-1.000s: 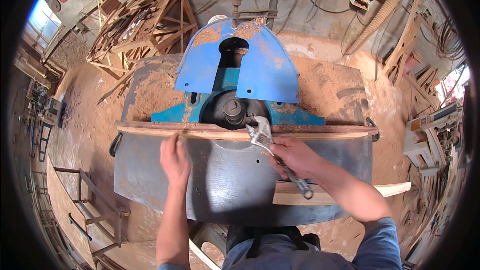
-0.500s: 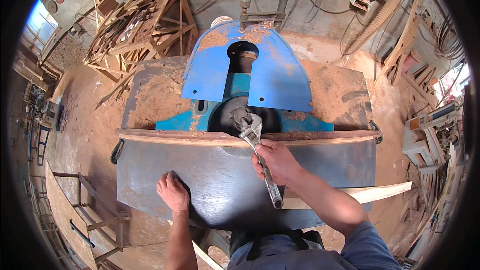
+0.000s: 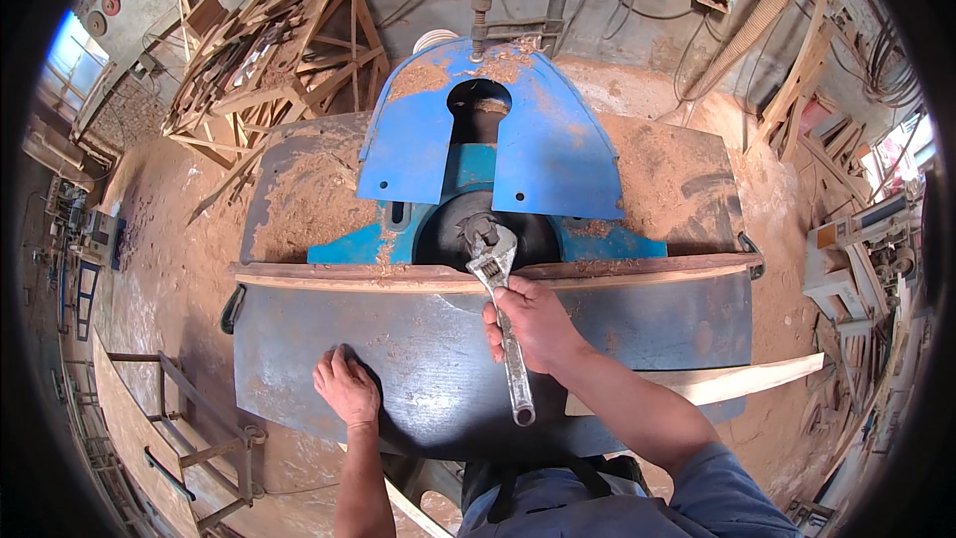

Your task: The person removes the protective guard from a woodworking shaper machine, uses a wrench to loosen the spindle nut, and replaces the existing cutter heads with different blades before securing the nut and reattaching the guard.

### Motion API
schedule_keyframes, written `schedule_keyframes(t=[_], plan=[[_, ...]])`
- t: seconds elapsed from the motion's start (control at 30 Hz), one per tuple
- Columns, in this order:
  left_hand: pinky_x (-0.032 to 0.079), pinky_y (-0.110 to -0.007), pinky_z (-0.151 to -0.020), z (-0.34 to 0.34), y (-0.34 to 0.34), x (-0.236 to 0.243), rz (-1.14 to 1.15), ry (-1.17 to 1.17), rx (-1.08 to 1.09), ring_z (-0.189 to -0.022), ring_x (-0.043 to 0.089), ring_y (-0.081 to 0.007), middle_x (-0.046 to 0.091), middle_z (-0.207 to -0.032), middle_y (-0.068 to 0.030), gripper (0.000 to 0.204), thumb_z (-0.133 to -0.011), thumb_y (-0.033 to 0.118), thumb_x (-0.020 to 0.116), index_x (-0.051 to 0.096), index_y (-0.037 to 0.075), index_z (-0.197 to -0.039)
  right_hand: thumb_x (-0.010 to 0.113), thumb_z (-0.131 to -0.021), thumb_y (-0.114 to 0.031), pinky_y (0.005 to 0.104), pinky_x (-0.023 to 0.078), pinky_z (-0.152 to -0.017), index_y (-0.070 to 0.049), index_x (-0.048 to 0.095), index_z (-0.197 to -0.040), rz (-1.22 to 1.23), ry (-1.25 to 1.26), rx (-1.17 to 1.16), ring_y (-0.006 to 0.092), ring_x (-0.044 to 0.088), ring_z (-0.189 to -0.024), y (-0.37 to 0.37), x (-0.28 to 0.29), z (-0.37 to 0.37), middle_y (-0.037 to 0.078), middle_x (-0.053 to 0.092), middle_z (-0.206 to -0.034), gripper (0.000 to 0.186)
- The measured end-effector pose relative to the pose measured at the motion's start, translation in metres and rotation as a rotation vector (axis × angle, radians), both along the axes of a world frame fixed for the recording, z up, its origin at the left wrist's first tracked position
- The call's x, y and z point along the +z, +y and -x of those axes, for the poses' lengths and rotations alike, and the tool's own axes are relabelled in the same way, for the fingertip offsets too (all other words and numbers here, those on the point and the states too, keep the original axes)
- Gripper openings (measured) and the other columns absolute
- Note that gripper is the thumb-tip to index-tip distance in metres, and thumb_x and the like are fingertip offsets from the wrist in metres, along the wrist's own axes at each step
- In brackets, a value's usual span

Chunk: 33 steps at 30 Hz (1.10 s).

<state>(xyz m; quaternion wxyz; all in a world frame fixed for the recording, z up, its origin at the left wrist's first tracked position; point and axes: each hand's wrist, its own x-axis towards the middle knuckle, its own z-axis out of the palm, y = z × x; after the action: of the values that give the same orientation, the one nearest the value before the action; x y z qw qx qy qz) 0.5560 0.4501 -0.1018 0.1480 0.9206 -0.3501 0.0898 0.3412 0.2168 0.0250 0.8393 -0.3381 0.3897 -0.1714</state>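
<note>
My right hand [image 3: 538, 324] is wrapped round the handle of a large adjustable wrench [image 3: 517, 379]. The wrench's jaws sit at the nut [image 3: 480, 231] on the spindle in the round dark opening of a woodworking machine. Whether the jaws fully grip the nut I cannot tell. My left hand [image 3: 347, 386] rests on the dark metal table [image 3: 428, 339], fingers lying apart on its surface and holding nothing. Behind the spindle stands a blue sheet-metal hood [image 3: 563, 154] with a keyhole-shaped cut-out. A wooden fence strip [image 3: 637, 277] runs across the table in front of the opening.
Clamps [image 3: 232, 309] hold both ends of the strip. A pale board [image 3: 737, 381] lies at the table's right front and juts past its edge. Sawdust [image 3: 319, 179] covers the rear table. Wood scraps [image 3: 269, 60] are piled back left; a wooden stand [image 3: 149, 438] is at left.
The wrench's handle end has swung left and slightly toward me, my right hand moving with it. My left hand stays in place on the table.
</note>
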Motion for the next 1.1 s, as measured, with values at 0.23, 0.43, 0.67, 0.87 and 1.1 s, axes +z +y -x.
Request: schedule_keyframes(t=[0.23,0.43,0.67,0.87,1.1], plan=[[0.038,-0.048,-0.099,-0.001,-0.008,-0.002,0.030,-0.017,-0.031,-0.113,0.050,-0.0377,0.058,-0.121,-0.0162,0.032,-0.087,0.012,0.057,0.062,0.004,-0.117,0.042,-0.106,-0.016,0.0349,0.052,-0.046,0.002,0.052,-0.102,0.080,-0.015,-0.207,0.0185,0.057,-0.059,0.025,-0.018,-0.023,0.010,0.057,-0.083,0.021],[0.039,-0.049,-0.099,0.000,-0.001,-0.004,0.047,-0.022,-0.012,-0.114,0.051,-0.0375,0.058,-0.121,-0.0162,0.033,-0.086,0.012,0.058,0.062,0.004,-0.117,0.043,-0.105,-0.017,0.0344,0.051,-0.045,0.001,0.052,-0.097,-0.012,0.005,-0.089,0.0178,0.057,-0.058,0.006,0.005,-0.007,0.009,0.057,-0.082,0.021],[0.039,-0.048,-0.099,-0.002,-0.001,0.000,0.022,-0.018,-0.018,-0.115,0.050,-0.0373,0.057,-0.121,-0.0165,0.032,-0.087,0.012,0.057,0.062,0.004,-0.118,0.053,-0.103,-0.033,0.0351,0.047,-0.043,-0.006,0.051,-0.097,-0.164,-0.079,-0.156,0.0169,0.056,-0.054,0.000,-0.010,-0.015,0.007,0.059,-0.074,0.028],[0.040,-0.048,-0.099,-0.001,-0.004,0.000,0.012,-0.013,-0.008,-0.114,0.050,-0.0374,0.057,-0.120,-0.0167,0.032,-0.087,0.012,0.056,0.062,0.004,-0.119,0.060,-0.099,-0.040,0.0344,0.046,-0.043,-0.006,0.052,-0.099,-0.134,0.073,-0.081,0.0166,0.057,-0.052,-0.021,0.000,-0.023,0.008,0.062,-0.075,0.035],[0.038,-0.048,-0.101,-0.001,-0.003,0.000,0.030,0.005,-0.004,-0.116,0.050,-0.0373,0.057,-0.122,-0.0168,0.033,-0.085,0.012,0.058,0.062,0.005,-0.117,0.057,-0.101,-0.029,0.0329,0.044,-0.042,-0.004,0.053,-0.104,-0.109,-0.057,-0.094,0.0163,0.057,-0.055,-0.023,-0.011,-0.020,0.012,0.066,-0.090,0.026]])
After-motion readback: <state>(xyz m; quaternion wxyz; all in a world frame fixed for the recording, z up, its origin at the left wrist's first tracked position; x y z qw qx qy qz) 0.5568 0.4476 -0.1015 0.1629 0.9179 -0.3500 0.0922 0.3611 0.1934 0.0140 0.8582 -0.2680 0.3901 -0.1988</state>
